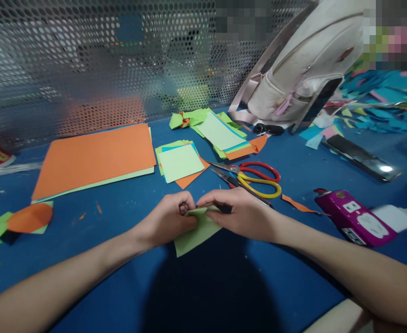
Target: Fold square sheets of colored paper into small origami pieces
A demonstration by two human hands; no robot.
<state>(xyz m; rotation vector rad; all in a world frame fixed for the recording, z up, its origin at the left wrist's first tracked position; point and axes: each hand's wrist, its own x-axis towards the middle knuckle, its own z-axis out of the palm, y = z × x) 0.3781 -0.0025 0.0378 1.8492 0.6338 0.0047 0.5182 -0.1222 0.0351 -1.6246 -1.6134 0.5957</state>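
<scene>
Between my two hands is a piece of light green paper [194,238], its near corner hanging toward me. My left hand [170,217] pinches its left part between thumb and curled fingers. From the right, my right hand [240,215] grips the upper edge, thumb below and fingers above. Just beyond my right hand lie scissors [259,178] with one red and one yellow handle, blades pointing left. Behind my hands a small stack of pale green squares [180,162] rests on an orange sheet. The paper's far edge is partly hidden by my fingers.
Large orange sheets [95,159] lie at left, beside an orange and green paper shape [29,218]. More cut paper [220,132] sits farther back. A pale backpack [293,69] leans on a perforated metal screen [102,60]. At right are a phone [361,157] and a purple power strip [356,217].
</scene>
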